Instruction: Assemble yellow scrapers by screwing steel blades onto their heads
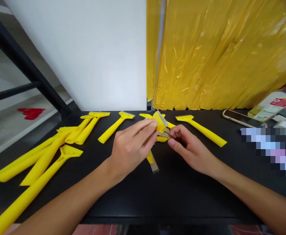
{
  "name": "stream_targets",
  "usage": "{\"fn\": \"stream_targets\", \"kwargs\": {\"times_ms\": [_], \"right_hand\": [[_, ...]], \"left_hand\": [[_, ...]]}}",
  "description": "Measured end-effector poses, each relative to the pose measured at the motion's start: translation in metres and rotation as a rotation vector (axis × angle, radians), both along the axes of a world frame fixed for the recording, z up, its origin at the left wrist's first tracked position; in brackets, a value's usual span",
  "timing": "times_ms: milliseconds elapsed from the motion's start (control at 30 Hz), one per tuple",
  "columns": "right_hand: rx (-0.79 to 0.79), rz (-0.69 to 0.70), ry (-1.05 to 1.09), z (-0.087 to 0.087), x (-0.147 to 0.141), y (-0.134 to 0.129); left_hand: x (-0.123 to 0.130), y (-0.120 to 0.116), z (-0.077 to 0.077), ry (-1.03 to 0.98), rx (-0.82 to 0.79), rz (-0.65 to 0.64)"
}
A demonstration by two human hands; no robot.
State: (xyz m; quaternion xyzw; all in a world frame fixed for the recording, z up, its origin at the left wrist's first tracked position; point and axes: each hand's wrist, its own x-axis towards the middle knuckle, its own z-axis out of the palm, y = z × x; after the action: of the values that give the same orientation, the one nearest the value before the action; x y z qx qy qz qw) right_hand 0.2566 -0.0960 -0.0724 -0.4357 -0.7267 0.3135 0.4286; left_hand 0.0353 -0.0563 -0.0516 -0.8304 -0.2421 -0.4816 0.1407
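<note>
My left hand point(130, 147) is closed on a small yellow scraper head point(161, 122), held up above the black table. A greyish metal strip runs along the head's upper right edge. Close beside it, my right hand point(194, 150) pinches a thin dark piece point(168, 133) between thumb and fingers; its kind is too small to tell. Beneath and behind the hands lie more yellow scraper parts, partly hidden, and a strip with a grey end point(154, 167) points toward me. A long-handled yellow scraper point(206, 131) rests to the right of my hands.
Several yellow scrapers lie at the left, one point(32, 184) reaching past the front edge of the black table point(182, 199). Another scraper point(113, 128) lies nearer the middle. A phone point(243, 119) and a labelled bottle point(271, 106) are at the right. Yellow plastic sheeting point(221, 55) hangs behind.
</note>
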Motion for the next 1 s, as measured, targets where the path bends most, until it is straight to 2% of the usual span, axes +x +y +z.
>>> {"fn": "stream_targets", "kwargs": {"times_ms": [133,233,433,600,767,900,1000], "right_hand": [[0.144,-0.05,-0.051,-0.003,-0.001,-0.006],[0.181,-0.062,-0.121,0.002,0.001,-0.007],[0.137,-0.105,-0.111,0.008,0.0,-0.007],[0.084,-0.139,-0.006,0.004,-0.005,-0.013],[0.026,-0.054,0.054,0.004,-0.004,-0.015],[-0.111,0.09,0.074,0.009,-0.002,-0.011],[-0.141,0.102,0.072,0.011,-0.002,-0.006]], "left_hand": [[0.002,-0.003,0.004,-0.044,-0.074,-0.061],[0.002,-0.004,0.004,-0.01,-0.118,-0.05],[0.0,-0.003,0.001,0.051,-0.104,0.001],[0.001,-0.004,0.001,0.028,-0.129,-0.035],[0.003,-0.004,0.001,-0.004,-0.147,-0.093],[0.001,-0.003,-0.001,0.047,-0.094,-0.034],[-0.001,-0.003,-0.003,0.089,-0.061,0.006]]}}
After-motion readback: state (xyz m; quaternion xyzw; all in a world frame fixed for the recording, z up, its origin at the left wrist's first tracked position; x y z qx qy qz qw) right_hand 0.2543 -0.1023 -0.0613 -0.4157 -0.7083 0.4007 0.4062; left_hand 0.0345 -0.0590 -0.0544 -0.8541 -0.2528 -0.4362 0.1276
